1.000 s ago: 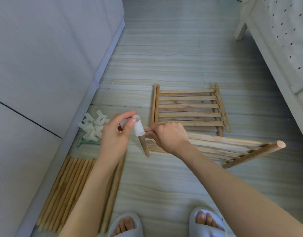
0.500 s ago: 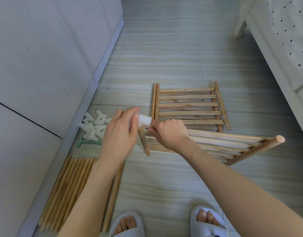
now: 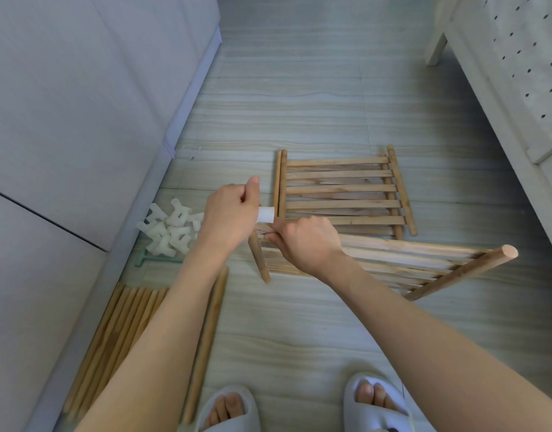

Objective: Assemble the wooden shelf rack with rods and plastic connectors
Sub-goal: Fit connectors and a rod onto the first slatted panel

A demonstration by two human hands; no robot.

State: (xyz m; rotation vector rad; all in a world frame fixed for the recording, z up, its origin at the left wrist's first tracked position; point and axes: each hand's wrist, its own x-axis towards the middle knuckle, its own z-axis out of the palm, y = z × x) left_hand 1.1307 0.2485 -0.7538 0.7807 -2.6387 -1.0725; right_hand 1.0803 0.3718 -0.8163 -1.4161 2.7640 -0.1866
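The left hand (image 3: 229,218) is curling tight around the white plastic connector (image 3: 265,214) now, thumb sticking up, and only the connector's open mouth is peeking out on the side facing the right hand. A second ago that connector was standing upright between thumb and fingertip above the rod end; now it is lying sideways, with its open mouth pointing at the corner of the slatted shelf panel (image 3: 402,260). The right hand (image 3: 304,241) is keeping its grip on that corner, fingers wrapped round the end of the panel just below the connector, with the panel's far side rod (image 3: 461,272) lifting off the floor well away to its right. The short rod (image 3: 259,260) is hanging down from between the two hands.

So the connector is being turned and lined up, and to my eye the press-on is just beginning; whether it is seated at all is hidden by the fingers.

Just left of the left hand the spare connectors (image 3: 168,229) are waiting in a heap, the loose rods (image 3: 122,338) are lying beneath that forearm, and a second shelf panel (image 3: 343,191) is lying flat just beyond both hands.
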